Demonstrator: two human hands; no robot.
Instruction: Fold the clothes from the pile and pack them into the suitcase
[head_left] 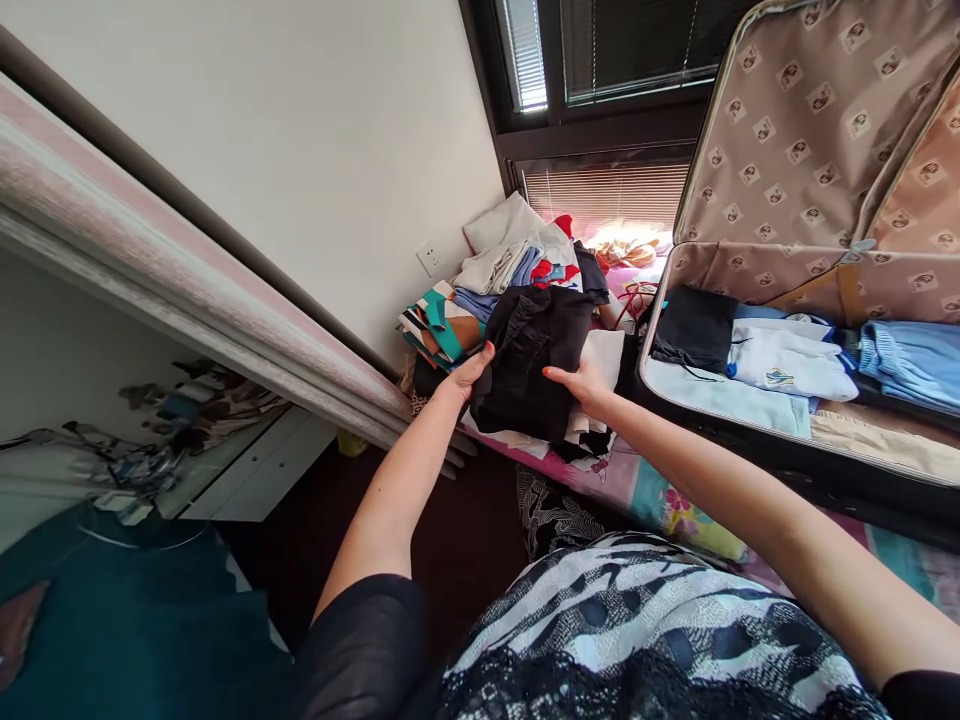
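Note:
A folded black garment (pixel 534 350) lies between my hands at the near side of the clothes pile; its exact kind is unclear. My left hand (pixel 471 372) grips its left edge, thumb on top and the other fingers hidden underneath. On the opposite edge, my right hand (pixel 586 386) holds it the same way, thumb laid over the cloth. Directly behind it are folded light-coloured clothes (pixel 495 265) and blue and red pieces. A teal, orange and white patterned cloth (pixel 442 325) sits just beyond my left hand. White fabric (pixel 604 352) shows beside my right hand.
To the right stands an open suitcase (pixel 817 452) with folded clothes inside, its lid (pixel 802 120) raised. A patterned bedspread (pixel 645 492) lies beneath. The wall with a socket (pixel 429 257) and a curtain (pixel 225 290) border the left side; a blinded window (pixel 607 195) is behind.

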